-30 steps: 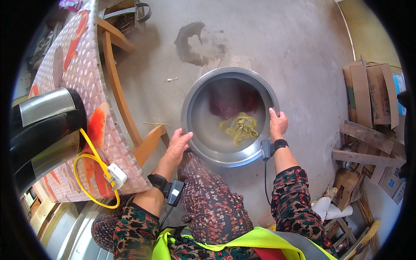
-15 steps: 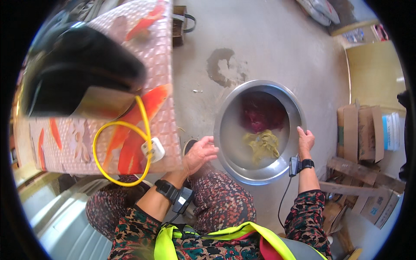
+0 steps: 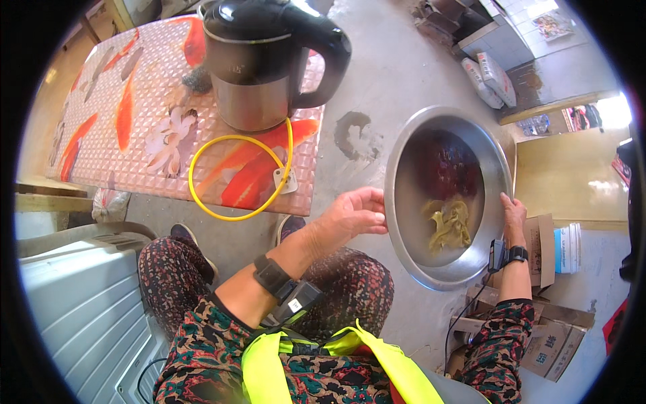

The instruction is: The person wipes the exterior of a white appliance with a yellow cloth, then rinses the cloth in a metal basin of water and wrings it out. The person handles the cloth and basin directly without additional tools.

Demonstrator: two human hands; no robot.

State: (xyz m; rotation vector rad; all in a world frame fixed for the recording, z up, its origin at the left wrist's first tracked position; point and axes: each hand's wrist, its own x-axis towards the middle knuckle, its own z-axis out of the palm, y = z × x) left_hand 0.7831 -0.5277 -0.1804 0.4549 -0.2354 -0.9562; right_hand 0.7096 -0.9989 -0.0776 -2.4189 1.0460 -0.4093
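Observation:
A wide metal basin point(image 3: 410, 259) stands out in front of me to the right, its rim tilted. Cloudy water fills it, with a dark red cloth point(image 3: 459, 168) and a yellow-green cloth point(image 3: 449, 225) lying in the water. My right hand point(image 3: 515, 214) grips the basin's right rim, fingers mostly behind it. At the left rim, my left hand point(image 3: 351, 217) is bent against the edge, its fingertips meeting the metal; how firmly they hold cannot be made out. Both wrists carry black straps with small devices.
A table point(image 3: 151, 81) with a goldfish-patterned cover stands at my left. On it are a black-and-steel electric jug point(image 3: 249, 87) and a yellow cable loop point(image 3: 195, 168) with a white plug. Cardboard boxes point(image 3: 555, 347) and a white bucket point(image 3: 570, 248) sit at right; white sacks point(image 3: 494, 81) farther off.
The view has swung, so the table and jug show more fully. The basin now appears farther right and more tilted, with both my hands staying at its rim.

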